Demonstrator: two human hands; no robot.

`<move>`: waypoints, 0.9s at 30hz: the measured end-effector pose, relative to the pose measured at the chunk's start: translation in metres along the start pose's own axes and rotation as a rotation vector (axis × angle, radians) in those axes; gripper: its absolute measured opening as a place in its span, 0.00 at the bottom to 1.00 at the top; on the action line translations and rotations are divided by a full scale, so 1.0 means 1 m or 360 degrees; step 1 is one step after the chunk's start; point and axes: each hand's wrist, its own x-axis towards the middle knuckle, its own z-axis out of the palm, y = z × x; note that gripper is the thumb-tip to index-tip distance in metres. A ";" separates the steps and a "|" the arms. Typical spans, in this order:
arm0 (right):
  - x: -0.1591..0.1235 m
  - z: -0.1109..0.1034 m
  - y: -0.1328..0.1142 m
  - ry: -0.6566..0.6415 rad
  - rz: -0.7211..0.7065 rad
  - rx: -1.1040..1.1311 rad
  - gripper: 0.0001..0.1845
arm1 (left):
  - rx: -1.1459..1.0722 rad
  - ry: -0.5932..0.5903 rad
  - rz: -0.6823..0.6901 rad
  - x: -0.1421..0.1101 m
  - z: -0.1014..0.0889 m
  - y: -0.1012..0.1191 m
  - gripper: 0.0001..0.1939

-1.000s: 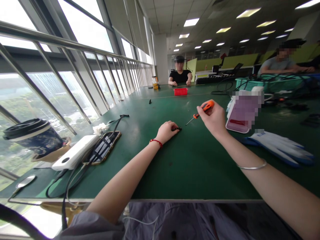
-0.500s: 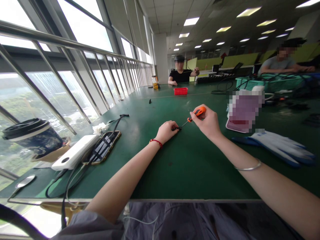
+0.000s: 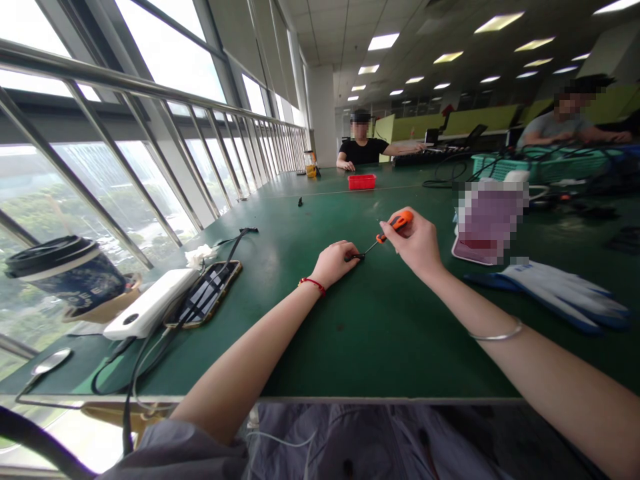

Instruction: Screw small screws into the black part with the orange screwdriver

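My right hand is closed around the orange and black handle of a screwdriver. Its thin metal shaft slants down to the left and its tip meets a small black part. That part is pinched in the fingers of my left hand, which rests on the green table. Most of the black part is hidden by my left fingers, so I cannot make out its kind.
To the left are a phone, a white power bank, cables and a lidded cup. A work glove and a purple-screened device lie right. Farther off are a red tray, a green basket and two people.
Both my hands, the screwdriver and the black part have hardly moved. The person across the table has stretched an arm out toward the right.
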 end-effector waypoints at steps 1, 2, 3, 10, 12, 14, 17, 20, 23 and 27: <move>0.000 0.000 -0.001 -0.0017 0.0007 0.0012 0.13 | -0.0001 -0.0005 0.0001 0.000 0.000 0.001 0.06; 0.000 -0.001 -0.002 -0.0030 0.0006 0.0012 0.13 | 0.0000 -0.0006 0.0002 0.000 -0.001 0.002 0.06; 0.000 -0.001 -0.002 -0.0035 -0.0007 -0.0001 0.14 | 0.0000 -0.0005 0.0003 -0.001 -0.001 0.002 0.06; 0.000 -0.001 -0.005 -0.0097 -0.0106 -0.0024 0.13 | -0.0026 -0.0015 -0.0015 -0.001 -0.003 0.004 0.08; -0.001 -0.002 -0.008 -0.0139 -0.0062 0.0005 0.12 | -0.0070 -0.0010 -0.0029 0.000 -0.002 0.002 0.08; -0.001 -0.004 -0.010 -0.0205 0.0015 0.0062 0.14 | -0.0118 -0.0003 -0.0039 0.000 -0.001 0.000 0.07; -0.002 -0.006 -0.012 -0.0280 0.0138 0.0153 0.20 | -0.0173 0.0002 -0.0056 0.002 0.001 -0.004 0.07; -0.002 -0.008 -0.011 -0.0218 0.0153 0.0017 0.23 | -0.0204 0.0007 -0.0070 0.002 0.002 -0.005 0.07; 0.001 -0.008 -0.008 -0.0067 0.0058 -0.0236 0.20 | -0.0218 0.0009 -0.0069 0.003 0.002 -0.006 0.07; 0.005 -0.010 -0.005 0.0019 0.0034 -0.0305 0.11 | -0.0208 0.0003 -0.0048 0.003 0.003 -0.007 0.08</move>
